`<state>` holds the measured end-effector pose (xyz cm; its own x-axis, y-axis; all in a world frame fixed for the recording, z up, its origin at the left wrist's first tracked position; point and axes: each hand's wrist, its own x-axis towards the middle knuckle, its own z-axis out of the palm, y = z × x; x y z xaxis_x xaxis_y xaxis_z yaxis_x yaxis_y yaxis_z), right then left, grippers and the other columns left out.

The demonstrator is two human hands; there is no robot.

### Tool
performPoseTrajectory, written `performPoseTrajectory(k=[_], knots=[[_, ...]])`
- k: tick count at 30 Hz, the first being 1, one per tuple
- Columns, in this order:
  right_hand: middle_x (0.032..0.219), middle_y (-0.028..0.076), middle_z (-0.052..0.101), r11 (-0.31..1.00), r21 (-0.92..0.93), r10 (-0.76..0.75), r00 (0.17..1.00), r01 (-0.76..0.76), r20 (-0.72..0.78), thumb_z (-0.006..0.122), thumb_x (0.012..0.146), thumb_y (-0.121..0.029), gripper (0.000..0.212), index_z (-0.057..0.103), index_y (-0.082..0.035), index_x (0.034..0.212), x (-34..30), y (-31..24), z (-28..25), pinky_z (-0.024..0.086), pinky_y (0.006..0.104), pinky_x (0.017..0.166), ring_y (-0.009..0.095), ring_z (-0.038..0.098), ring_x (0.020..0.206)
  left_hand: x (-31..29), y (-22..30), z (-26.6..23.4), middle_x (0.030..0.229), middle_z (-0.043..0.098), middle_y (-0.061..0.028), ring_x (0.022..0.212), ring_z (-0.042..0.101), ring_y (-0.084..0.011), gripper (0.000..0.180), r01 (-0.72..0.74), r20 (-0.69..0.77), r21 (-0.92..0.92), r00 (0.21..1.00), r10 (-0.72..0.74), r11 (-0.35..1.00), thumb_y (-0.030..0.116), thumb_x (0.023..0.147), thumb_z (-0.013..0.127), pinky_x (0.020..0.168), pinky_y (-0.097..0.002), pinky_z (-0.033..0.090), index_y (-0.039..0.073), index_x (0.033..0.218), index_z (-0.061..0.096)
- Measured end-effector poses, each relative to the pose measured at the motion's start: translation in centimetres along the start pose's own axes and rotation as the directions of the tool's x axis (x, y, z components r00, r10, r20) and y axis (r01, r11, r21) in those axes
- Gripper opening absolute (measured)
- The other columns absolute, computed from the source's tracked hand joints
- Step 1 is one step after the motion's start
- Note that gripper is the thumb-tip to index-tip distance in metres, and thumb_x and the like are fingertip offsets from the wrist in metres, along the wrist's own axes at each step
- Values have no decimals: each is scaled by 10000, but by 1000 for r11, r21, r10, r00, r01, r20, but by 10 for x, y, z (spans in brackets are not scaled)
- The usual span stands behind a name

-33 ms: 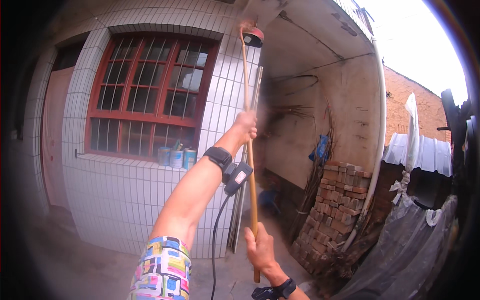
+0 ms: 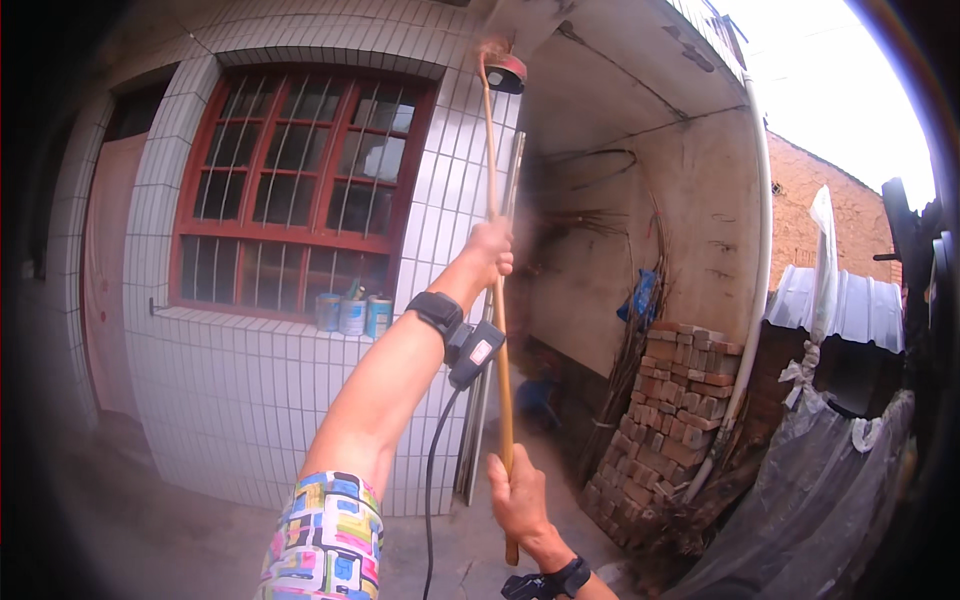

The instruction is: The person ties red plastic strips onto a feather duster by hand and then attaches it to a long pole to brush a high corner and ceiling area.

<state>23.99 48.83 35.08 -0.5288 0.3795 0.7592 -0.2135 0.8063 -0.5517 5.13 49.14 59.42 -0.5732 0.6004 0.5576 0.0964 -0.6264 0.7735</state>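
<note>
A long wooden pole [image 2: 504, 400] runs upward in front of me, leaning slightly left at the top. Partway up, my left hand [image 2: 490, 248] is closed around it with the arm stretched out. My right hand [image 2: 522, 497] grips the pole lower down, just above its bottom end. The pole's upper end meets or overlaps a red, rounded object [image 2: 508, 72] with a dark underside, high by the corner of the tiled wall. That spot is blurred, so I cannot tell whether they are joined. A black device with a cable [image 2: 478, 354] is strapped at my left wrist.
A red-framed barred window [image 2: 300, 190] sits in the white-tiled wall [image 2: 250, 400], with several cans [image 2: 352, 315] on its sill. To the right are a brick stack [image 2: 665, 410], bundled sticks [image 2: 625, 370], a pale pipe [image 2: 762, 200] and plastic sheeting [image 2: 790, 500].
</note>
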Motion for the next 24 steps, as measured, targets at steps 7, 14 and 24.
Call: performPoseTrajectory(k=[7, 14, 24], knots=[[577, 178, 538, 999, 26, 34, 999, -34, 6, 471, 819, -194, 168, 434, -30, 807, -1, -18, 6, 404, 419, 492, 371, 537, 561, 0, 5, -5, 457, 194, 45, 348, 214, -72, 270, 47, 78, -134, 996, -36, 990, 321, 867, 376, 311, -210, 183, 106, 714, 320], [533, 60, 467, 961, 274, 12, 997, -34, 82, 478, 834, -176, 174, 423, -19, 785, -11, -43, 18, 381, 276, 436, 129, 462, 463, -14, 21, -19, 461, 230, 49, 348, 239, -55, 289, 90, 154, -134, 986, -69, 987, 319, 882, 353, 295, -181, 196, 126, 673, 302], [572, 40, 459, 921, 384, 7, 987, -69, 159, 478, 824, -151, 139, 421, -30, 786, -29, -61, 46, 379, 257, 468, 112, 460, 511, -29, 31, -64, 469, 245, 28, 363, 252, -73, 298, 179, 215, -230, 968, -129, 956, 344, 866, 396, 312, -203, 201, 121, 679, 330]])
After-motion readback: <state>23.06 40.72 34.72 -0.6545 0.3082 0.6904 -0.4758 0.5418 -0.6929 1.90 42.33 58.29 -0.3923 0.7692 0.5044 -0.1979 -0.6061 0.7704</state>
